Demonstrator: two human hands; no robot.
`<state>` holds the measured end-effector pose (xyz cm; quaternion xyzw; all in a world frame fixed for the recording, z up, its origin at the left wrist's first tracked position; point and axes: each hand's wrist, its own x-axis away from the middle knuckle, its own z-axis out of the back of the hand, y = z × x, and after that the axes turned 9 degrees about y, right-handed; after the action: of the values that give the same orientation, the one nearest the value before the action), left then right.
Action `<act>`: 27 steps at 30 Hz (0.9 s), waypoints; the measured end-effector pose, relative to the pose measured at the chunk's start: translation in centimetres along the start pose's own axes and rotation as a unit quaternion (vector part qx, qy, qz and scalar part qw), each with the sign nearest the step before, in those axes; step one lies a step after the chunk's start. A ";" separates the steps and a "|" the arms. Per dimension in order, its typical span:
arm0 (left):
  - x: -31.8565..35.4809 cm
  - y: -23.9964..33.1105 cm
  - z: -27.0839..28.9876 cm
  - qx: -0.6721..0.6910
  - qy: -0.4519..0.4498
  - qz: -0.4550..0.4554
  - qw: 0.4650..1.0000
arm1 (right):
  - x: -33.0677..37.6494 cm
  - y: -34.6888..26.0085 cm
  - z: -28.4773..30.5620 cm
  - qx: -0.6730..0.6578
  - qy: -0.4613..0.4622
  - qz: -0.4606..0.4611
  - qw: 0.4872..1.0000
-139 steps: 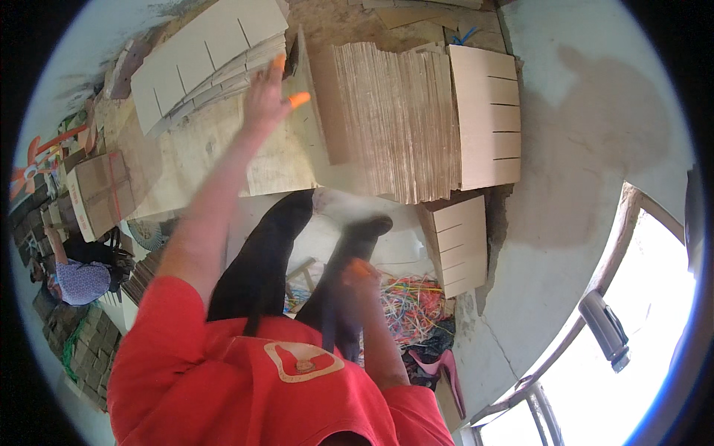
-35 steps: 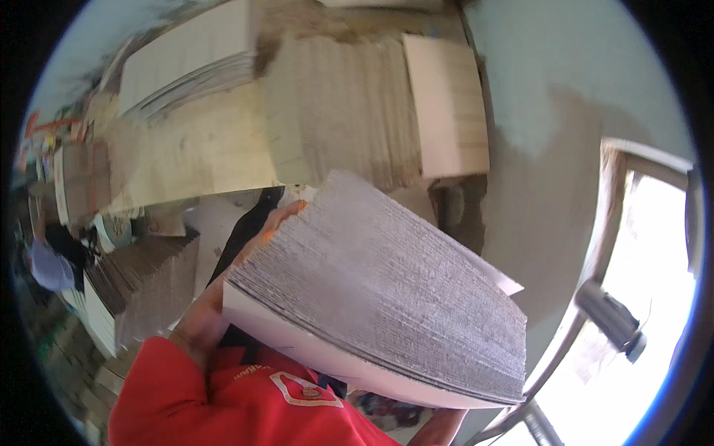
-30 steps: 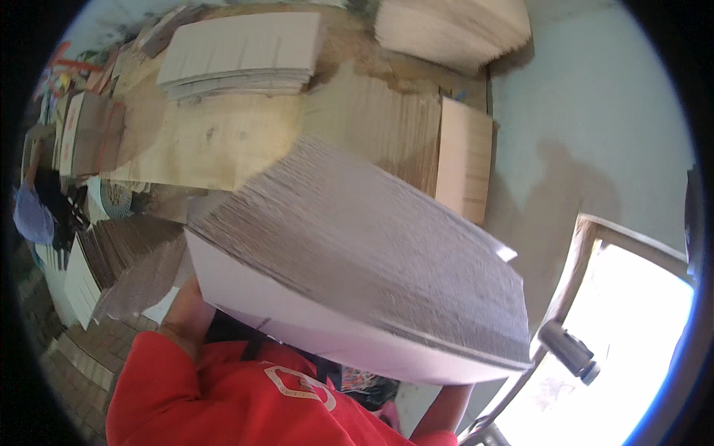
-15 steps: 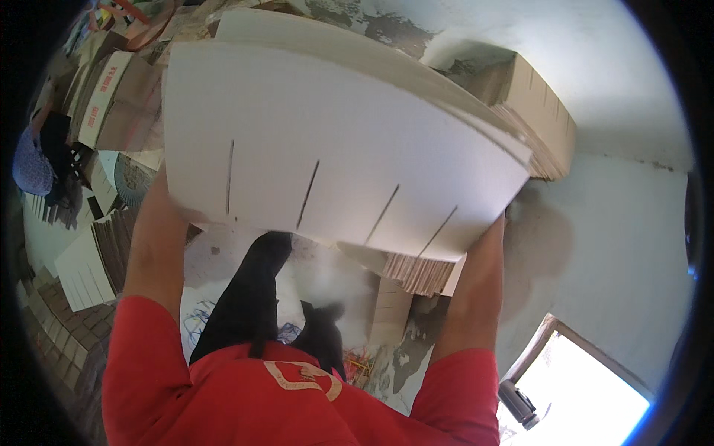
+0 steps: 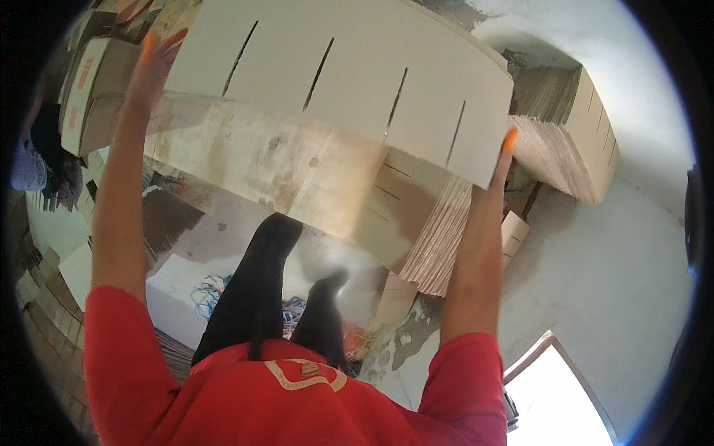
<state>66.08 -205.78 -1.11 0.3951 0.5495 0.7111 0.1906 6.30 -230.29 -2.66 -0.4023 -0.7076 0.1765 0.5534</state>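
A wide bundle of pale cardboard sheets (image 5: 364,74) with several dark slots spans the space in front of me, tilted and raised over a wooden tabletop (image 5: 253,149). At its left edge is my left hand (image 5: 152,70), orange on the fingertips, with thumb and fingers gripping the side. My right hand (image 5: 504,160) clasps the opposite edge, its orange-tipped thumb showing and its other fingers hidden behind the sheets. Under the right end of the bundle, a stack of slotted cardboard (image 5: 439,238) stands on the tabletop, close to my right forearm.
Another cardboard stack (image 5: 565,156) rests at the back right against the pale wall (image 5: 587,253). A carton with red print (image 5: 85,97) is at the far left. Blue strings (image 5: 208,293) lie on the floor by my legs. A bright window (image 5: 565,394) is at the lower right.
The sheets have moved up and away from me, uncovering the wooden tabletop and more of the stack at right. Both hands have come into view at the bundle's edges.
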 end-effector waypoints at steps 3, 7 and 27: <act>7.6 -0.6 -2.5 0.113 0.086 0.007 0.990 | 8.1 1.7 -1.5 -0.111 0.013 0.075 0.991; 9.5 -1.8 -7.3 0.269 0.123 -0.075 0.952 | 10.3 3.8 -2.6 -0.024 0.036 0.201 0.979; 1.0 -1.4 -9.1 0.259 0.250 -0.137 0.923 | 8.2 6.1 -5.2 0.153 0.269 0.370 0.876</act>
<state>58.19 -210.39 -2.82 0.1605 0.7934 0.5863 0.0333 12.85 -221.31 0.01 -0.5771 -0.2951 0.3592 0.6714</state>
